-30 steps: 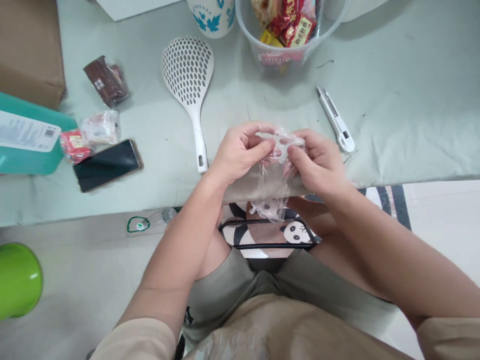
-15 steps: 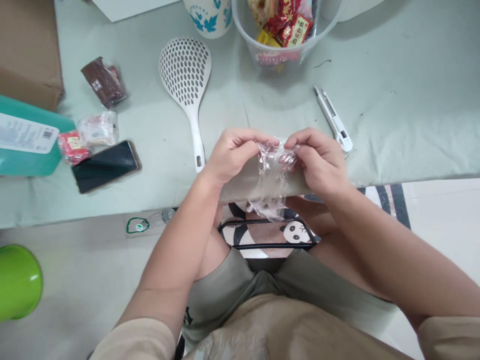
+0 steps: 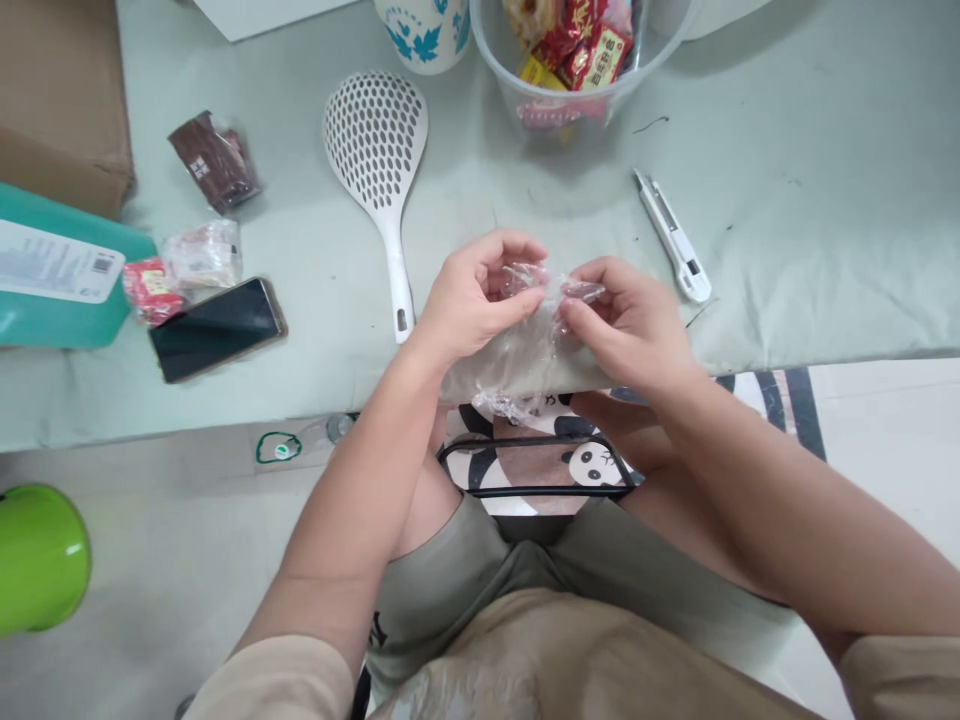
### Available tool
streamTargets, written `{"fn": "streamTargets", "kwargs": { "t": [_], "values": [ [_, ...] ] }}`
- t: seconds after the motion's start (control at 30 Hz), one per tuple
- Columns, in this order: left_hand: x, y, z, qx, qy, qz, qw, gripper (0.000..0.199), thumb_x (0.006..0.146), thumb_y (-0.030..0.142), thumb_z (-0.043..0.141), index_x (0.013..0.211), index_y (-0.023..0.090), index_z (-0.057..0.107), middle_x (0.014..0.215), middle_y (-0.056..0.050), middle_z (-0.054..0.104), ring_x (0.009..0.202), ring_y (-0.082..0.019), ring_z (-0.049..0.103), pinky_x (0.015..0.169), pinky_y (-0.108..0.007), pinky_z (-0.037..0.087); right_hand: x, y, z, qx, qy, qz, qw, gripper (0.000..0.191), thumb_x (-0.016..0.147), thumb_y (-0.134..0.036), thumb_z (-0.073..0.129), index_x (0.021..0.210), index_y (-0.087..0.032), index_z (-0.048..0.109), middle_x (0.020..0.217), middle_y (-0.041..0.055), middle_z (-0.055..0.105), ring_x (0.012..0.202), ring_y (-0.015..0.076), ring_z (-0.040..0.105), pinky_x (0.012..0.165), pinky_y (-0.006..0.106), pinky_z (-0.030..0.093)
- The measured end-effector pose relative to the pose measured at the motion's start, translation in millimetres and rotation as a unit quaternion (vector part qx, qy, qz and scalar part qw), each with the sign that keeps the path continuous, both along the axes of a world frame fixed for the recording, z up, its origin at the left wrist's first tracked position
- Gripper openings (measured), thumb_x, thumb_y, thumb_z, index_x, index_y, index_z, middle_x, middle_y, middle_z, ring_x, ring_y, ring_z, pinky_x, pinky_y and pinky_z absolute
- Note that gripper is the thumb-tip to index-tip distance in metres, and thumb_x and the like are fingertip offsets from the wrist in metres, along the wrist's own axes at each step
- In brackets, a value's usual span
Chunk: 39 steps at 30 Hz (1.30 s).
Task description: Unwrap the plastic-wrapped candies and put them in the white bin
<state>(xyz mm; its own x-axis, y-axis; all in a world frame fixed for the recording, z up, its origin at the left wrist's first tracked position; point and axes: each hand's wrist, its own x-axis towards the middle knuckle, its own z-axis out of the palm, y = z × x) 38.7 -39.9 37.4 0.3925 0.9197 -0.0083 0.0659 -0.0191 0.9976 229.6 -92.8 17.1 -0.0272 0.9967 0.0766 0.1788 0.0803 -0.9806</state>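
Left hand (image 3: 469, 305) pinches clear plastic (image 3: 534, 338); right hand (image 3: 637, 325) likewise

The place looked like a home: a cloth-covered table (image 3: 825, 220) held a skimmer (image 3: 375, 140), a phone (image 3: 217, 330) and a tub (image 3: 664, 50) of snacks (image 3: 581, 50), a panda print (image 3: 592, 466) showing below

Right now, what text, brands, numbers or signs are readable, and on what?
"百年好合": red wrapper, clear tub.
"有": second red wrapper, same tub; rest unclear.
Too small or blurred: teal bottle label, paper cup lettering, red packet, brown packet, shorts logo.
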Motion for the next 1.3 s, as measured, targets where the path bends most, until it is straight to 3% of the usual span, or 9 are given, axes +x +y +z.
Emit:
{"fn": "streamTargets", "kwargs": {
  "t": [0.33, 0.43, 0.57, 0.67, 0.77, 0.9, 1.0, 1.17, 1.3],
  "values": [
    [-2.3, -0.7, 2.1, -0.124, -0.016, -0.031, 0.992, 0.010, 0.090, 0.024, 0.077, 0.093, 0.023, 0.067, 0.075, 0.002, 0.070, 0.070, -0.014, 0.072, 0.073, -0.031, 0.062, -0.8, -3.3, 11.5, 0.047, 0.012, -0.005, 0.999, 0.007, 0.095, -0.031, 0.070, 0.089, -0.028, 0.068, 0.068, -0.0024, 0.063, 0.061, 0.0141, 0.061, 0.060, 0.032, 0.052],
    [-4.1, 0.4, 3.7, -0.109, -0.030, -0.025, 0.993, 0.003, 0.091, 0.021, 0.072, 0.090, 0.022, 0.070, 0.079, 0.001, 0.071, 0.073, -0.014, 0.072, 0.075, -0.031, 0.062, 1.6, -4.2, 16.5, 0.045, 0.011, -0.007, 0.999, 0.013, 0.097, -0.028, 0.064, 0.085, -0.026, 0.070, 0.069, -0.0017, 0.062, 0.062, 0.0144, 0.062, 0.062, 0.033, 0.052],
    [-4.8, 1.8, 1.9, -0.076, -0.044, -0.035, 0.996, 0.018, 0.095, 0.032, 0.065, 0.081, 0.021, 0.071, 0.085, -0.003, 0.072, 0.081, -0.016, 0.072, 0.079, -0.031, 0.063, 3.3, -4.6, 15.7, 0.054, 0.012, 0.019, 0.998, 0.023, 0.100, -0.033, 0.059, 0.080, -0.026, 0.067, 0.067, -0.0010, 0.059, 0.064, 0.0152, 0.060, 0.063, 0.034, 0.052],
    [-2.6, 0.6, -2.1, -0.031, -0.006, -0.008, 0.999, 0.014, 0.087, 0.033, 0.078, 0.090, 0.023, 0.070, 0.084, -0.001, 0.070, 0.079, -0.016, 0.071, 0.076, -0.030, 0.061, 1.9, -2.8, 8.1, 0.051, 0.005, -0.013, 0.999, 0.010, 0.096, -0.037, 0.068, 0.093, -0.028, 0.065, 0.072, -0.0021, 0.058, 0.062, 0.0142, 0.056, 0.059, 0.033, 0.048],
    [-0.2, -0.7, -4.8, -0.030, 0.008, -0.001, 1.000, 0.029, 0.077, 0.025, 0.087, 0.099, 0.024, 0.068, 0.084, 0.001, 0.068, 0.076, -0.015, 0.070, 0.073, -0.029, 0.059, 0.3, -1.1, 2.0, 0.035, 0.006, -0.027, 0.999, 0.019, 0.091, -0.035, 0.076, 0.105, -0.030, 0.063, 0.079, -0.0020, 0.061, 0.063, 0.0139, 0.055, 0.056, 0.032, 0.047],
    [0.1, -1.2, -3.8, -0.053, 0.000, -0.039, 0.998, 0.018, 0.084, 0.024, 0.081, 0.092, 0.022, 0.065, 0.084, 0.001, 0.069, 0.079, -0.015, 0.073, 0.074, -0.029, 0.060, -0.1, -2.4, 3.7, 0.037, -0.050, -0.033, 0.998, 0.011, 0.093, -0.026, 0.071, 0.090, -0.027, 0.061, 0.071, -0.0033, 0.057, 0.058, 0.0117, 0.050, 0.053, 0.030, 0.042],
    [-0.7, -1.8, -1.9, -0.082, -0.007, -0.058, 0.995, 0.011, 0.092, 0.026, 0.072, 0.096, 0.024, 0.062, 0.077, 0.004, 0.067, 0.068, -0.013, 0.072, 0.064, -0.027, 0.058, 0.5, -4.8, 8.2, 0.039, -0.071, -0.028, 0.996, 0.009, 0.095, -0.020, 0.063, 0.098, -0.028, 0.064, 0.064, -0.0056, 0.054, 0.053, 0.0107, 0.047, 0.051, 0.029, 0.038],
    [-0.4, -1.0, 0.3, -0.076, -0.042, -0.063, 0.994, 0.006, 0.091, 0.019, 0.068, 0.095, 0.024, 0.067, 0.074, 0.004, 0.065, 0.064, -0.011, 0.067, 0.062, -0.026, 0.056, 4.8, -6.6, 10.9, 0.070, -0.066, -0.024, 0.995, 0.014, 0.095, -0.018, 0.057, 0.093, -0.027, 0.067, 0.072, -0.0024, 0.062, 0.061, 0.0128, 0.056, 0.057, 0.031, 0.045],
    [2.1, 1.2, -0.6, -0.059, -0.052, -0.056, 0.995, 0.008, 0.090, 0.026, 0.073, 0.087, 0.021, 0.068, 0.083, 0.001, 0.067, 0.073, -0.012, 0.068, 0.069, -0.028, 0.057, 7.1, -7.1, 7.0, 0.058, -0.008, 0.015, 0.998, 0.013, 0.102, -0.033, 0.054, 0.099, -0.027, 0.065, 0.078, -0.0004, 0.064, 0.071, 0.0169, 0.065, 0.065, 0.035, 0.052]
  ]
}}
